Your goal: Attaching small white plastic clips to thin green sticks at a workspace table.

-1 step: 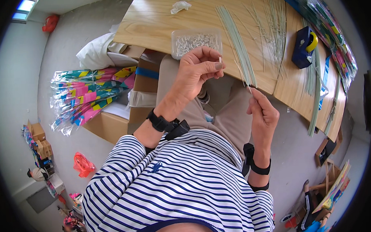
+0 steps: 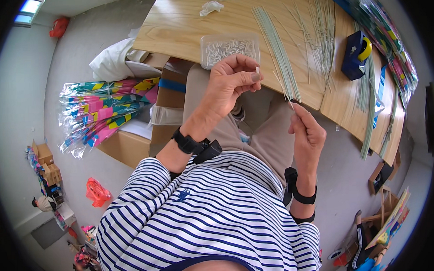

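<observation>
Between the thumb and fingertips of my left hand (image 2: 232, 82) is a small white tube (image 2: 257, 70), standing upright. The hand is just in front of a clear plastic box (image 2: 203, 54) filled with many short whitish tubes. My right hand (image 2: 308, 127) is closed in a pinch on the lower end of a thin pale rod (image 2: 281, 87). Its free tip slants up and left, apart from the tube. Beyond it, a bundle of pale green rods (image 2: 273, 47) lies on the wooden table, its near ends over the front edge.
More loose thin rods (image 2: 322, 36) lie on the table (image 2: 175, 27), near a dark blue tape dispenser (image 2: 355, 59). Colourful wrapped bundles (image 2: 388, 38) lie at the far right. To my left are an open cardboard box (image 2: 126, 147) and wrapped colourful fabric (image 2: 101, 108).
</observation>
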Motion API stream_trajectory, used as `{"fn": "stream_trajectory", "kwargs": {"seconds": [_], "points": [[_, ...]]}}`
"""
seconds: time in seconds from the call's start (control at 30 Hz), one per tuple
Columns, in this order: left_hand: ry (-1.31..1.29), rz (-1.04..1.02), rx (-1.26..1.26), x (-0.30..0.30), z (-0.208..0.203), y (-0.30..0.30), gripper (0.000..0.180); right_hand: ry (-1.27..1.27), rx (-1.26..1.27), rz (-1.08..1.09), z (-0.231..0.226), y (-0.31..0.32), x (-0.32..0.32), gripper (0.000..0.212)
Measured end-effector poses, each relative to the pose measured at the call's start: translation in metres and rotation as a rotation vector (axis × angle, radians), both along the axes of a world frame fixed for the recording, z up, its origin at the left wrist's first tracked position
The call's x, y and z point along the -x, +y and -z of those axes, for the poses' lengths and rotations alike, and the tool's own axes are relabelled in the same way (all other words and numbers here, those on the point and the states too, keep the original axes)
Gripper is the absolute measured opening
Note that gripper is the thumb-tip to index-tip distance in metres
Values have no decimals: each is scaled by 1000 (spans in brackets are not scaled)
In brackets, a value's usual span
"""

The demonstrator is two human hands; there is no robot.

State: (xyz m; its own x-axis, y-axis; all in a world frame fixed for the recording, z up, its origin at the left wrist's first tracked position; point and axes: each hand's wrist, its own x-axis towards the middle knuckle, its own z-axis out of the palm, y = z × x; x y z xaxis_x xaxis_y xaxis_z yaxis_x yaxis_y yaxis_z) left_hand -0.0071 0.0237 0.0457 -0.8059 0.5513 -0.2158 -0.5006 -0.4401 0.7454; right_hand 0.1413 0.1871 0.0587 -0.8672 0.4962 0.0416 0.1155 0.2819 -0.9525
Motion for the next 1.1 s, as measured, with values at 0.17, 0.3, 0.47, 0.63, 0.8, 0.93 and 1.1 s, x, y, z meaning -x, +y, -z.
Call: {"fn": "stream_trajectory", "kwargs": {"seconds": [0.17, 0.3, 0.47, 0.63, 0.8, 0.93, 1.1], "points": [[44, 22, 83, -1, 3, -1, 20, -33, -18, 9, 2, 0, 0, 18], [402, 115, 311, -12, -1, 8, 22, 36, -5, -15, -16, -7, 19, 12], [640, 177, 443, -21, -14, 15, 22, 81, -38, -70, -10, -12, 33, 5], [584, 116, 356, -23, -14, 14, 18, 61, -13, -61, -7, -15, 33, 3], [633, 188, 401, -20, -17, 12, 22, 73, 29, -43, -6, -14, 35, 3], [668, 206, 449, -23, -20, 14, 24, 88, 56, -62, -4, -15, 36, 4], [457, 203, 249, -21, -13, 15, 22, 61, 457, 4, -16, -9, 36, 10]]}}
